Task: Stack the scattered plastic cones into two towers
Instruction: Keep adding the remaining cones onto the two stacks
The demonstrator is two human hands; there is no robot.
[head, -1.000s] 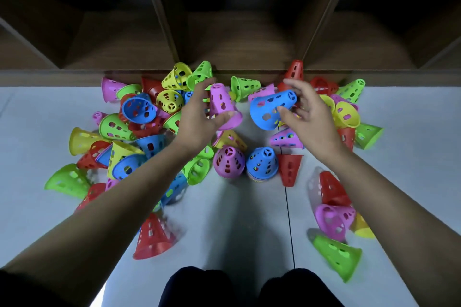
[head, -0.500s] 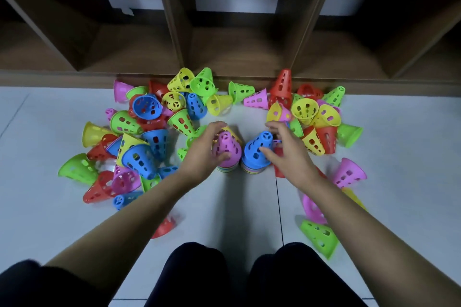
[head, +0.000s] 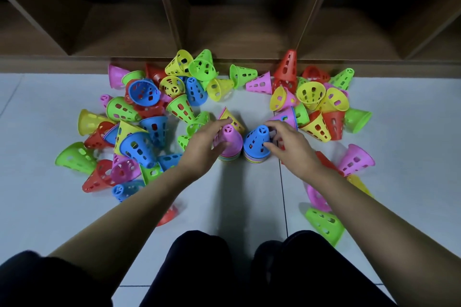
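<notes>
While the left hand (head: pixel 203 148) curls round the pink cone (head: pixel 229 136) atop the left tower (head: pixel 228 158) and the right hand (head: pixel 290 144) pinches the blue cone (head: pixel 257 141) atop the right tower (head: pixel 254 160), both between the hands, each should be pressed straight down until seated, then freed gently.

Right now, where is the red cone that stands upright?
In the head view the red cone stands at the back, right of centre, against the wooden shelf, with a pink cone lying on its side just to its left.
</notes>
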